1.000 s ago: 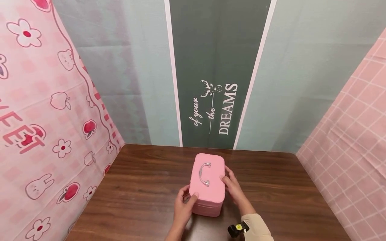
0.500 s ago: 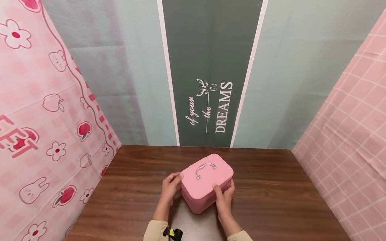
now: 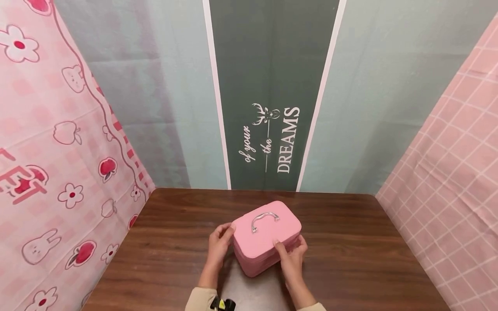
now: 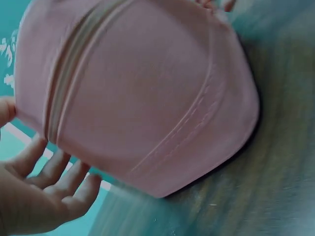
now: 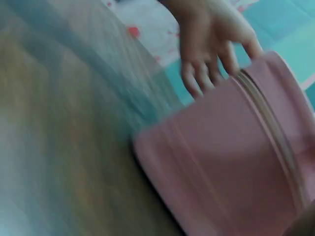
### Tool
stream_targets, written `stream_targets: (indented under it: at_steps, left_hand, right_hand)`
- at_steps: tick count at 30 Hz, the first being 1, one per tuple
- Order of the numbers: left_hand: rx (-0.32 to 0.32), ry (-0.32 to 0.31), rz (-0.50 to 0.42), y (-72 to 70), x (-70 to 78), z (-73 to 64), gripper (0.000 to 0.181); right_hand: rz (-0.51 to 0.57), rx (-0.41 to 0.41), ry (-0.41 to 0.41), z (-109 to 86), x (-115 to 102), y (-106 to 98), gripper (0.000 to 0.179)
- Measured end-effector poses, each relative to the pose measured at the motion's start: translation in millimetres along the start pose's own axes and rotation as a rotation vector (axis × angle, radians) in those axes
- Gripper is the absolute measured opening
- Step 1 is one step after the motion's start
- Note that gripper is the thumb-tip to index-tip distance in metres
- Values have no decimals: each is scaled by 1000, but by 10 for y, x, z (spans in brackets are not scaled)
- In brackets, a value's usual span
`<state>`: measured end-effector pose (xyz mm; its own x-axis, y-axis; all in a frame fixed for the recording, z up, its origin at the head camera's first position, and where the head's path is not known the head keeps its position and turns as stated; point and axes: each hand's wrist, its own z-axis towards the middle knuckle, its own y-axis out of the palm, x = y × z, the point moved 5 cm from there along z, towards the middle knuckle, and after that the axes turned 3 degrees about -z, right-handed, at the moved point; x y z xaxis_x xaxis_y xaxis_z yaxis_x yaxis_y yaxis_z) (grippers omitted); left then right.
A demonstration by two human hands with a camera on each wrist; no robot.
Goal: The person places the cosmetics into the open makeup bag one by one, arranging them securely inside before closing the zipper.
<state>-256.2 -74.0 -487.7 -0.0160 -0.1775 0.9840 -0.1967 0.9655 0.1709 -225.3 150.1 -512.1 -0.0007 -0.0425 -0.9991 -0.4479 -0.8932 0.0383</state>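
Observation:
A pink cosmetic case (image 3: pixel 258 242) with a silver handle (image 3: pixel 266 221) on its lid sits at an angle at the middle of the table. My left hand (image 3: pixel 218 248) holds its left corner, thumb at the lid's edge. My right hand (image 3: pixel 292 263) grips the near right side, with the thumb on the lid's rim and the fingers along the wall. In the left wrist view, the left fingertips touch the case beside its zipper (image 4: pixel 61 93), which runs shut round the body. The right wrist view shows the left hand (image 5: pixel 209 42) at the case's far end. The case's inside is hidden.
The brown wooden table (image 3: pixel 350 250) reaches back to a green curtain (image 3: pixel 272 65) with white lettering. A pink patterned cloth (image 3: pixel 78 151) hangs at the left and a pink checked cloth (image 3: pixel 447 172) at the right. A black wrist camera (image 3: pixel 223 303) sits by the left sleeve.
Over the last second the case has turned clockwise on the table, and both hands have shifted round it to new spots. Since half a second ago it has barely moved.

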Motion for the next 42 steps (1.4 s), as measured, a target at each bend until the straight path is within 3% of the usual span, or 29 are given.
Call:
stream_targets:
  at_steps: [3,6,9,12,16,19,26,32,38,42]
  left_hand:
    - [63,82,46,9,40,-225,31]
    - [112,143,52,20,-57,-390,42]
    - [158,138,61,84,-110,-527,55]
    - [182,142,56,187,-178,-617,64]
    - [196,176,41,322,-235,-706,64]
    - [209,203,41,373,-258,-738,62]
    - [193,237,48,405,-266,-708,63]
    - [146,259,40,348,-282,-638,59]
    - [80,328,8,214,-259,-440,42]
    - [78,341,6,145,-241,-263,30]
  right_hand:
    - [-79,-15,-23,106,-99,-155,62]
    - [-175,-53,-106,302,-217,-284,43]
    - [-273,-127,-201,526,-327,-320,33]
    - [-329,-228,-250,695,-379,-282,34]
    - [-300,-405,-262,761,-371,-160,40]
    - [-225,-477,-224,722,-375,-100,41]
    - [-149,-458,-193,739,-378,-110,42]
    - [-131,-426,-169,810,-168,-140,43]
    - [-102,-341,-146,628,-69,-182,47]
    - [-103,-266,-168,482,-68,-196,50]
